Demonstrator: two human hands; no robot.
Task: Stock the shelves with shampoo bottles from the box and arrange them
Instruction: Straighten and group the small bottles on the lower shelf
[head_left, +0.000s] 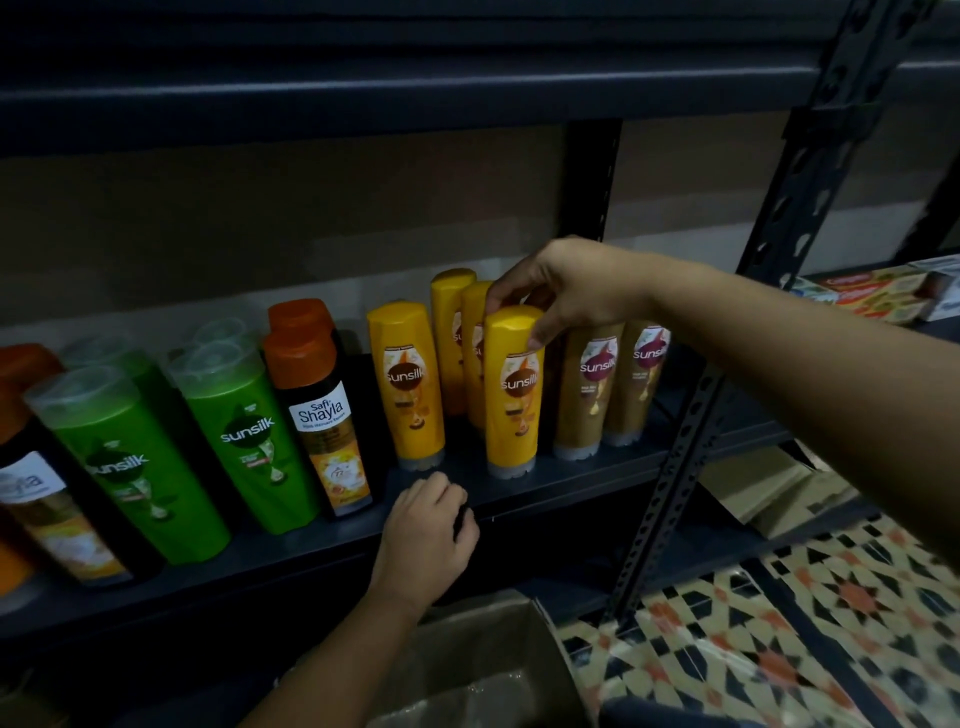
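A person's right hand (563, 291) is reaching in from the right, its grip pinching the top of a yellow Sunsilk bottle (514, 389) standing at the shelf's front edge (571, 480). The left hand (428, 530) is resting curled on that edge, holding nothing, above an open cardboard box (483, 670). A bare gap is separating the held bottle from another yellow bottle (408, 382).

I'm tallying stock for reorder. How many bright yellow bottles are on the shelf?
4. One stands front left, one front right under the right hand at, and two behind at and. More may be hidden behind.
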